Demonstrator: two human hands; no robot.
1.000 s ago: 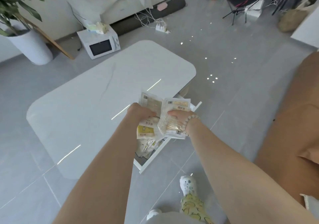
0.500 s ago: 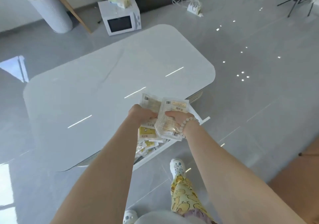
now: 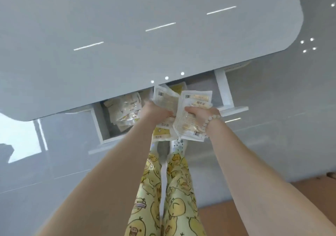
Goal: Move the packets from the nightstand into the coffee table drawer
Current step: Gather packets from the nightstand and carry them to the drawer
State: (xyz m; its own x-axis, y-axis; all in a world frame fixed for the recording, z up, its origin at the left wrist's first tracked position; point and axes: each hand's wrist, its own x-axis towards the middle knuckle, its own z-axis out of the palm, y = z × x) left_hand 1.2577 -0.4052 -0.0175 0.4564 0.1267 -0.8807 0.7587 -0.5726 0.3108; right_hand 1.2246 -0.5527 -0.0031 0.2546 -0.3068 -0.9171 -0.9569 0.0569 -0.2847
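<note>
Both hands hold a stack of white and yellow packets [image 3: 189, 123] over the open white drawer [image 3: 224, 90] of the coffee table [image 3: 145, 44]. My left hand [image 3: 154, 111] grips the stack's left side. My right hand [image 3: 201, 114], with a bead bracelet at the wrist, grips the right side. More packets [image 3: 125, 110] lie inside the drawer's left part. The drawer's middle is hidden by my hands and the held stack.
The glossy white tabletop overhangs the back of the drawer. Grey tiled floor [image 3: 272, 135] surrounds the table. My legs in yellow patterned trousers [image 3: 163, 190] stand right at the drawer front. A brown surface [image 3: 318, 190] sits at the lower right.
The view has tilted down and closer, so the drawer is seen from above. My hands still hold the same stack, now over the drawer.
</note>
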